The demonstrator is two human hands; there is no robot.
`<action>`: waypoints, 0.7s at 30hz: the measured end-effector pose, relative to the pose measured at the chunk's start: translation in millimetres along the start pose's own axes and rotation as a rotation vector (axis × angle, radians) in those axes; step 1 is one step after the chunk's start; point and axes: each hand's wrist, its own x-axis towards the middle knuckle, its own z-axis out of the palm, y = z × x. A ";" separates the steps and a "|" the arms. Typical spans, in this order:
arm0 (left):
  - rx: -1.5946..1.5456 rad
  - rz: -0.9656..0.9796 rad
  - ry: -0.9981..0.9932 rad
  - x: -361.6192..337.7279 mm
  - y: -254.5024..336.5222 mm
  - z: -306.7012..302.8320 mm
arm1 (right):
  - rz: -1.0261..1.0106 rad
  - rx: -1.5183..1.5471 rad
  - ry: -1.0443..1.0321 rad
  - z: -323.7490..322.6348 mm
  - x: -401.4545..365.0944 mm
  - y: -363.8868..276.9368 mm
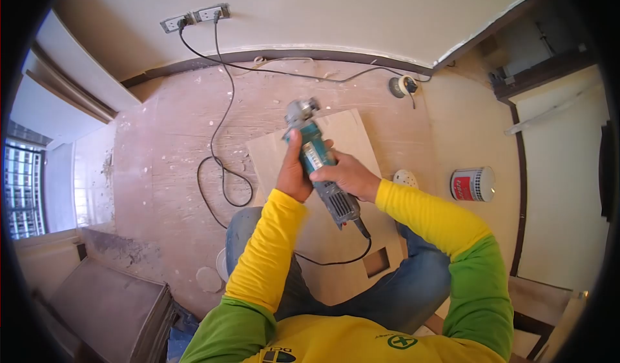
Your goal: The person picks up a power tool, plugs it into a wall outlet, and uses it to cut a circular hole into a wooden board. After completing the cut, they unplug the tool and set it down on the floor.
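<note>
An angle grinder point(312, 145) with a teal body, a grey rear housing and a metal head is held up in front of me, its head pointing away. My left hand point(294, 168) grips it from the left near the head, thumb along the body. Around the middle of the body, my right hand point(351, 174) is wrapped from the right. The black cord leaves the rear end and curves down over my lap. Beneath the tool lies a light wooden board point(354, 137) with a rectangular cut-out near my legs. The grinder's head is somewhat blurred.
Two wall outlets point(195, 18) hold plugs, and a black cable point(231, 108) loops across the dusty floor point(171, 137). To the right stand a paint can point(473, 184), a white perforated disc point(405, 178) and a small round reel-like item point(402, 86). Stacked panels point(110, 305) lean at the lower left.
</note>
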 end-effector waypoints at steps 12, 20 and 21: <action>0.020 0.068 0.436 21.7 -11.7 -41.8 | 0.125 -1.152 0.428 65.8 -8.5 22.6; 0.318 0.102 0.504 38.1 -75.8 -27.4 | 0.021 -0.861 0.664 28.7 -10.7 88.3; 0.317 0.100 0.510 33.6 -75.2 -16.0 | 0.024 -0.863 0.649 18.2 -14.3 93.5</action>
